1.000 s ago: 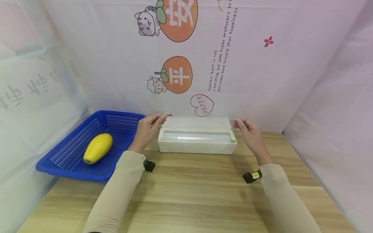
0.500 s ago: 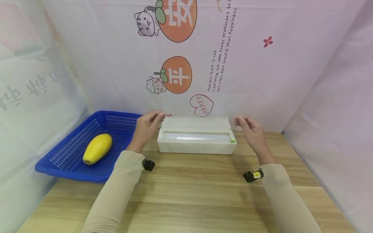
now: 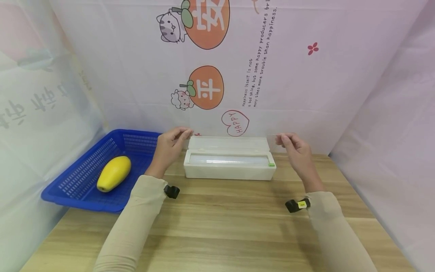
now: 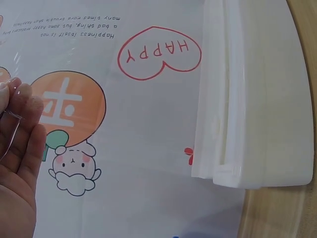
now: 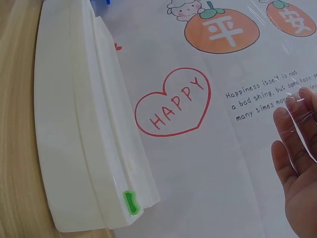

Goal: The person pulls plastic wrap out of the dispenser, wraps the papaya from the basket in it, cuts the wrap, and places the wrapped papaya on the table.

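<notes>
A white cling film dispenser [image 3: 229,173] stands on the table with its lid [image 3: 228,143] tipped back. Its roll shows through the top, and a green slider [image 5: 131,202] sits at the right end. Clear cling film [image 5: 285,47] is visible only by its glints and edges. At the dispenser's back left, my left hand [image 3: 170,149] pinches the film between thumb and fingertips. My right hand [image 3: 298,151] pinches it likewise at the back right. Both hands are raised above the lid's level, apart from the box. How far the film reaches is hard to see.
A blue plastic basket [image 3: 81,206] stands at the left, holding a long yellow fruit [image 3: 114,173]. The wooden table [image 3: 224,230] stretches in front of the dispenser. White printed cloth [image 3: 272,124] hangs close behind it and along both sides.
Both hands have risen slightly and drifted apart, the left one to the left and the right one to the right, still pinching the film. The dispenser and basket stay put.
</notes>
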`<state>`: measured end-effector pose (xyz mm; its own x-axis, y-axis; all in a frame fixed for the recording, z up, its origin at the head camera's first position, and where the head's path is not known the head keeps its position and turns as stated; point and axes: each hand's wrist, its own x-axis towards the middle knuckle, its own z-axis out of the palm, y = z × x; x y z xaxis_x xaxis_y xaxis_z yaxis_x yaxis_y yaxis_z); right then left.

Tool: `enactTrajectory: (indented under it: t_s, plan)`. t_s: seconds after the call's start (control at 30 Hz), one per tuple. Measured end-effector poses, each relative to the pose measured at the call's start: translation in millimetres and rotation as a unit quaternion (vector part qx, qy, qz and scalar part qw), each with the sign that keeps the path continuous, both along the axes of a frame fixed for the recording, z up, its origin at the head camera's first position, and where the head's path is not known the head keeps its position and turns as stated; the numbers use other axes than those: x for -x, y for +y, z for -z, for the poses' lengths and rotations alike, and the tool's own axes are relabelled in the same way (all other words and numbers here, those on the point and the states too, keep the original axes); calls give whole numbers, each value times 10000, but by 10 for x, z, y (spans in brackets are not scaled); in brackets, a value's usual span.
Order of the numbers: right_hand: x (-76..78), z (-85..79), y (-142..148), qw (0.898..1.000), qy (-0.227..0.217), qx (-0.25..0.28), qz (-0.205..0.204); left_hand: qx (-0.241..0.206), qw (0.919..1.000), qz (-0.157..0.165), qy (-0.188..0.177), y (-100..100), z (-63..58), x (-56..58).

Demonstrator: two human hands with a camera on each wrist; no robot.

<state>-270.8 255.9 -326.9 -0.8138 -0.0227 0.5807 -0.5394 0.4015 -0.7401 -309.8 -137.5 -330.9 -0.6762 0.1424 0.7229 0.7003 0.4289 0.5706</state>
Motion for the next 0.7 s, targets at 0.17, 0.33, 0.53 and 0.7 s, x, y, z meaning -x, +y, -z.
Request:
enactTrajectory:
  t_s: [0.17, 0.33, 0.53, 0.7]
  plan:
    - [-112, -116, -58, 9996, 256, -13, -133, -24, 10000, 8, 63, -3, -38, -25]
    - [-59, -97, -33, 9995, 318, -32, -31, -8, 9999, 13, 127, -15, -85, -44]
    - [81, -29, 58, 9990, 453, 43, -31, -21, 9999, -4, 107, -27, -151, -58]
    - [84, -66, 65, 9983, 574, 89, -85, -49, 10000, -29, 46, -27, -201, -74]
